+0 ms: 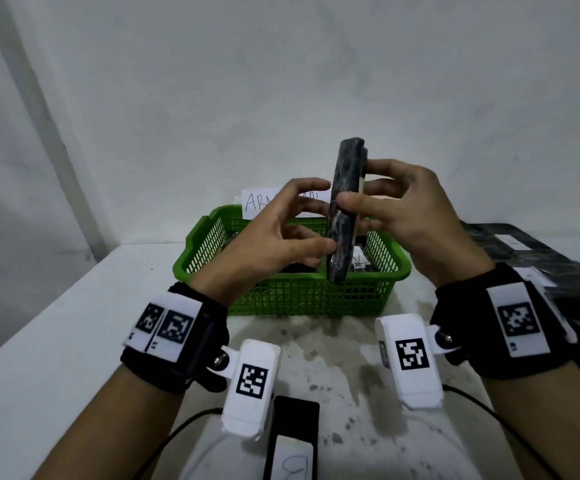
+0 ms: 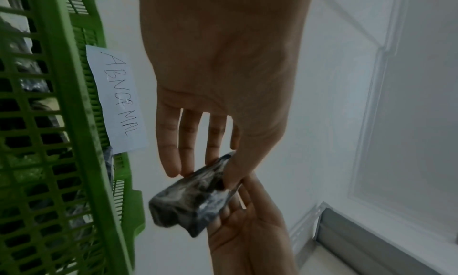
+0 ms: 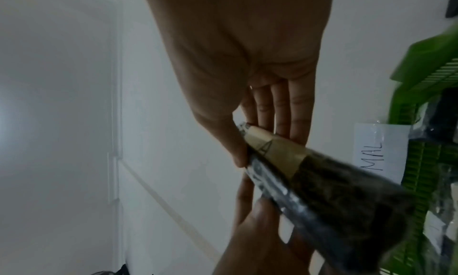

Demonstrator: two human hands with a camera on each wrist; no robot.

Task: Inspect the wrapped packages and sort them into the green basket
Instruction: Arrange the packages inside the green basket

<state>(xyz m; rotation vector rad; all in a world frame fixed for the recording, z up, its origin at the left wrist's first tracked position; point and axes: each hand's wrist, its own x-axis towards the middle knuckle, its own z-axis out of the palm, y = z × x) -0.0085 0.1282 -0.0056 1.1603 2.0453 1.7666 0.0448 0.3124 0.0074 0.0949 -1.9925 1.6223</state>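
A dark wrapped package [image 1: 347,168] with a strip of tan tape stands on edge in the air above the green basket [image 1: 316,296]. My right hand [image 1: 358,183] pinches its middle, thumb on the near face and fingers behind. Lower down, my left hand [image 1: 316,220] pinches its left edge between thumb and fingertips. In the left wrist view the package [image 2: 188,200] sits between my left fingers [image 2: 173,161] and thumb. In the right wrist view the taped end of the package [image 3: 334,197] lies against my right fingers [image 3: 282,112]. A paper label [image 2: 119,102] reading ABNORMAL hangs on the basket's far rim.
Dark packages [image 1: 361,261] lie inside the basket. More black wrapped packages [image 1: 541,258] are piled on the table's right side. A black device [image 1: 295,410] and cables lie near the front edge. The white table's left edge [image 1: 74,289] runs diagonally; a wall stands behind.
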